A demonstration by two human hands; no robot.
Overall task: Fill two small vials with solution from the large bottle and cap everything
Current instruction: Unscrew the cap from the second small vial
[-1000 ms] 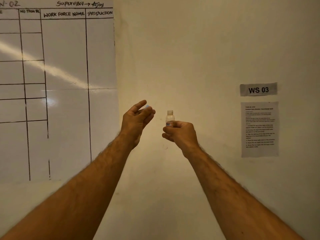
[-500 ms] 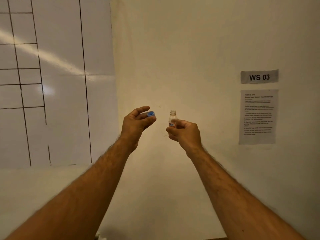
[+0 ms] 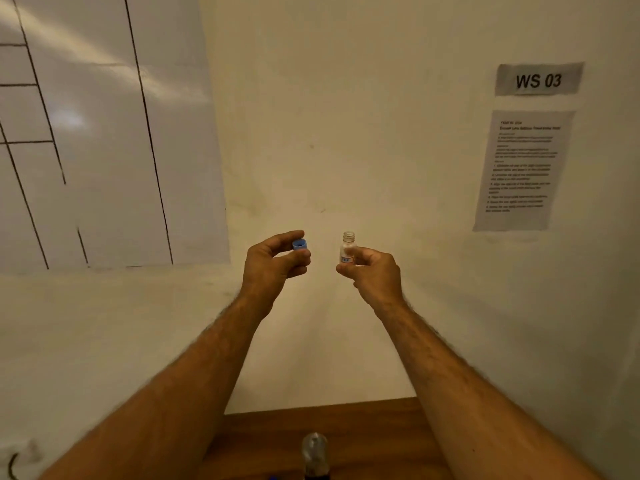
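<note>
Up in the air, the right hand point(image 3: 375, 275) pinches a small vial point(image 3: 347, 248), open at the top, and the left hand point(image 3: 273, 263) pinches its blue cap point(image 3: 299, 244) in its fingers point(image 3: 294, 237), close beside but not touching. A clear bottle point(image 3: 314, 452) waits on the table point(image 3: 374, 431) below. If the vial tips, whatever is inside could spill. A crooked cap might not screw on, or could slip and fall.
</note>
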